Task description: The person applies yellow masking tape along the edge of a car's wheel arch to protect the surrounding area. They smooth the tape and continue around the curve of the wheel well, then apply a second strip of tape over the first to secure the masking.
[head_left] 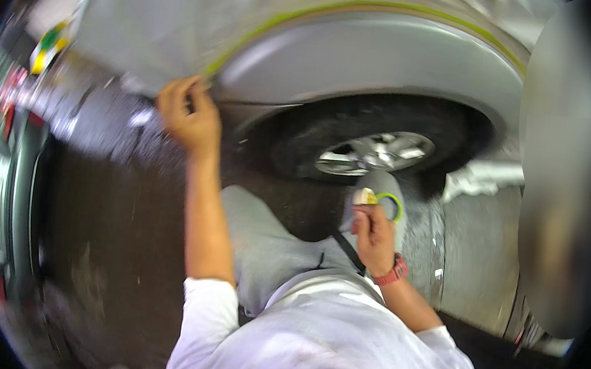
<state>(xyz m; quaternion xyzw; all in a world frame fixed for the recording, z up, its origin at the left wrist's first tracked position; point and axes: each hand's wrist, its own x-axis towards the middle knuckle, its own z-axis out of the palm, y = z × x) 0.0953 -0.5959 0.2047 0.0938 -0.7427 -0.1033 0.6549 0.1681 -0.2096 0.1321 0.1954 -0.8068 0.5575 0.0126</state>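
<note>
A strip of yellow-green masking tape (280, 21) follows the curved edge of a silver car's wheel-arch panel (361, 51). Its lower left end meets the fingertips of my left hand (190, 117), whose fingers are curled and closed; blur hides what is between them. Above the tape, a pale, shiny sheet (155, 21) covers the bodywork. Low in front of my body, my right hand (373, 239) grips a ring-shaped roll of yellow-green tape (399, 205). Against the same fingers shows a small whitish-yellow piece (364, 196) that I cannot identify.
Below the arch is the black tire (299, 140) with its silver wheel (374, 153), close to my knees. Another vehicle (14, 190) stands at the far left. White crumpled sheeting (480, 179) lies right of the wheel. A blurred grey shape (571, 171) fills the right edge.
</note>
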